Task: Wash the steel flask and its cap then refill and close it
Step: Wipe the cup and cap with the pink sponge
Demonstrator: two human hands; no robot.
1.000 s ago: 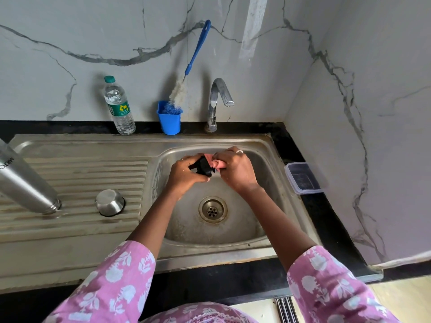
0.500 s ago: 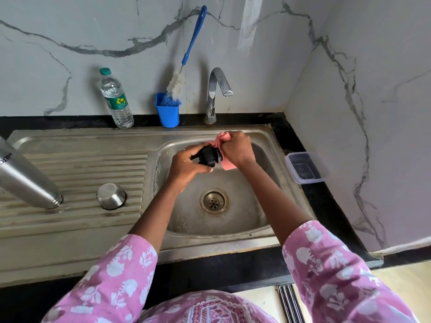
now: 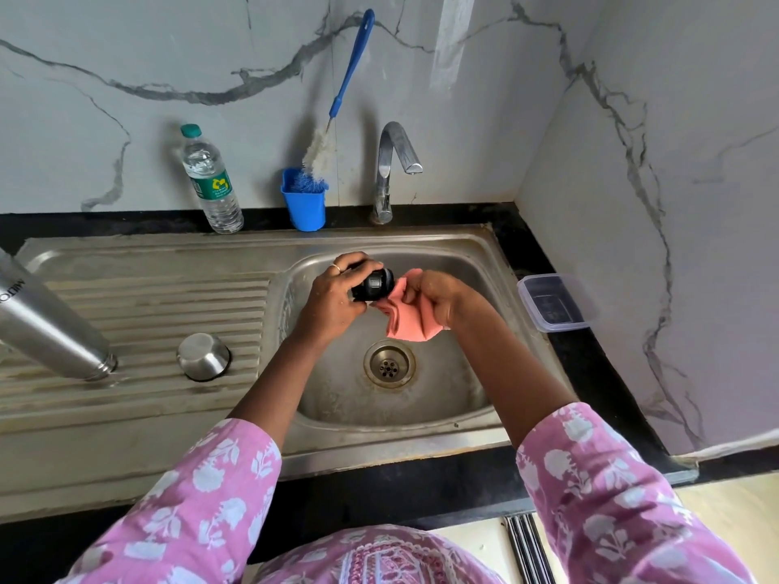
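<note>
As hands (image 3: pixel 333 297) (image 3: pixel 438 298) grip cap (image 3: pixel 373 284), cloth (image 3: pixel 406 322) — drain (image 3: pixel 389 365) lies below.

Left hand (image 3: pixel 333 295) with cap (image 3: pixel 373 284) and right hand (image 3: pixel 438 299) with cloth (image 3: pixel 406 322) block the back half of the basin (image 3: pixel 337 398), below the tap (image 3: pixel 390 162). Around the drain (image 3: pixel 388 364) the basin is free. Flask (image 3: pixel 42 318) and steel cup (image 3: pixel 203 356) take the left of the drainboard (image 3: pixel 168 297); its ribs beside the basin lie bare. Bottle (image 3: pixel 210 183) and brush cup (image 3: pixel 305 204) line the back, a box (image 3: pixel 552 303) the right.

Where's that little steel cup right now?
In the head view, the steel cup sits upside down on the ribbed draining board, left of the basin, just right of the flask.
</note>
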